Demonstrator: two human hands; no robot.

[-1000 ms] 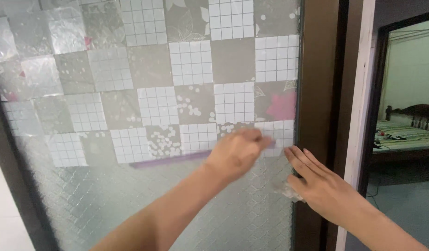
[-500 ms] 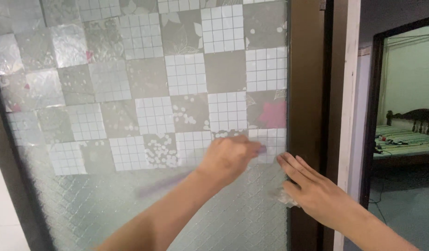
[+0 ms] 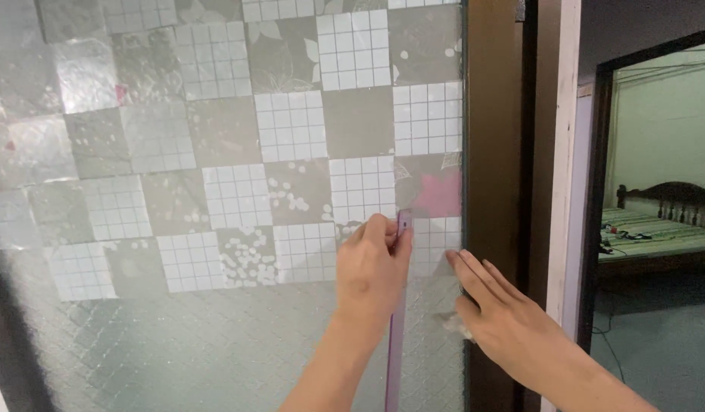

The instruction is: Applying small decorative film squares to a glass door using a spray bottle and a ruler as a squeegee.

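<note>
My left hand grips a thin purple ruler near its top end and holds it upright against a glass door panel. A patterned checkered film of grey and white grid squares covers the upper part of the glass. My right hand lies flat with fingers spread on the film's lower right corner, next to the brown door frame. Something pale and crumpled shows under that palm; I cannot tell what it is.
Textured diamond-pattern glass shows bare below the film. To the right stands a white door jamb, and beyond it an open doorway shows a room with a dark wooden bed and a green wall.
The purple ruler lay roughly level under the film's lower edge; now my left hand has turned it upright. My right hand stayed pressed at the right corner. The view has shifted slightly.
</note>
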